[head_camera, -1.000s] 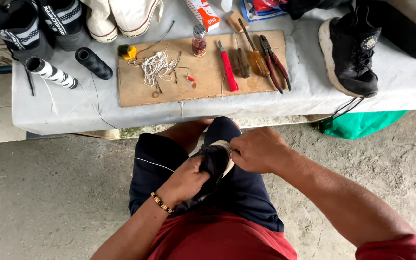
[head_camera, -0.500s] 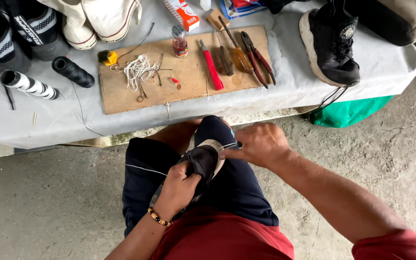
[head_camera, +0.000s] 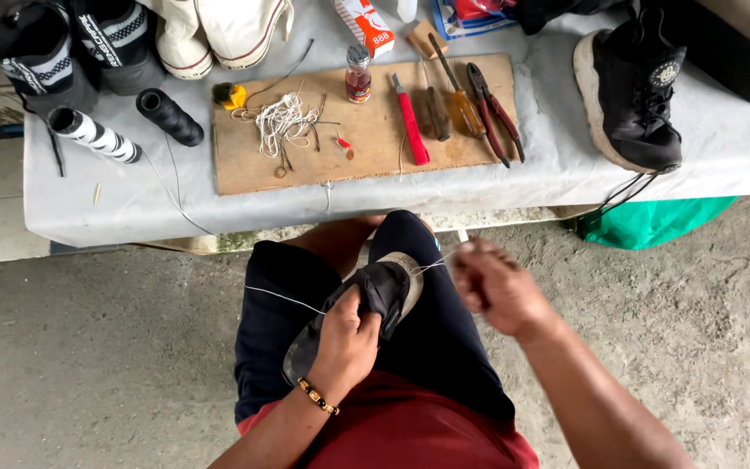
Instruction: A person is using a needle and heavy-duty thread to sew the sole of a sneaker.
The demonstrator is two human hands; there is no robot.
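You sit on a bare concrete floor (head_camera: 88,347) before a low table (head_camera: 132,200) draped in grey cloth, a wooden board (head_camera: 366,130) of tools on it. Your left hand (head_camera: 349,334) grips the dark shoe (head_camera: 384,291) on your lap. Your right hand (head_camera: 492,287) is blurred, closed, pulling white thread (head_camera: 284,298); its fingertips are unclear.

Rough grey concrete floor (head_camera: 88,365) all around, cracked and stained, lit by flat daylight with no hard shadows. At 12 o'clock there's a low bench (head_camera: 305,204) under a pale grey cloth, with 1 brown board (head_camera: 366,139) lying on top. A green bag (head_camera: 653,221) sits on the ground under it at 2 o'clock.
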